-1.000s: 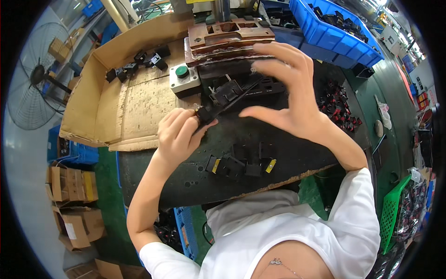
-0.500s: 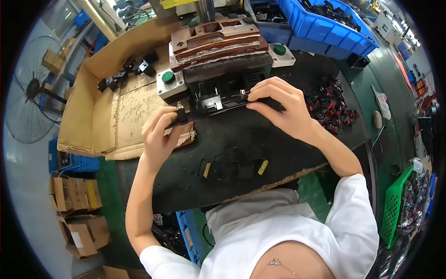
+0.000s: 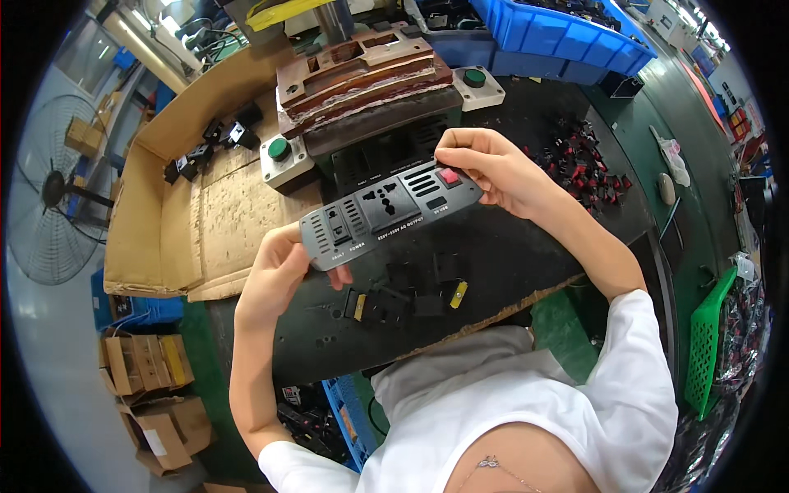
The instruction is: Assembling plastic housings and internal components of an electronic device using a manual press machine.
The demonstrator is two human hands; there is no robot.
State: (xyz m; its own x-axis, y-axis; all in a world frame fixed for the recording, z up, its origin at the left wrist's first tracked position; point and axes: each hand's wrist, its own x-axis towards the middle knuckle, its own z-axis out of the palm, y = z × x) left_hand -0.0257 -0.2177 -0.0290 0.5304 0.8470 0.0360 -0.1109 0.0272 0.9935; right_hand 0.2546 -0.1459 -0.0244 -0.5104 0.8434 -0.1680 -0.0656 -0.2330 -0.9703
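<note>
I hold a long grey panel (image 3: pixel 386 212) with sockets, vent slots and a red switch flat between both hands above the dark worktable (image 3: pixel 526 263). My left hand (image 3: pixel 275 275) grips its left end. My right hand (image 3: pixel 485 168) pinches its right end by the red switch. Behind it stands a brown press die (image 3: pixel 362 74) with two green push buttons (image 3: pixel 279 149) on either side. Small black socket parts (image 3: pixel 407 292), some with yellow tabs, lie on the table below the panel.
An open cardboard box (image 3: pixel 189 222) with several black parts lies at left. A pile of red and black switches (image 3: pixel 579 160) sits at right. Blue bins (image 3: pixel 567 33) stand at the back. A fan (image 3: pixel 49 197) and cartons (image 3: pixel 144 366) are on the floor left.
My hands have lifted the grey panel out from under the press die and turned it face up toward me. Before, both hands were at the die.
</note>
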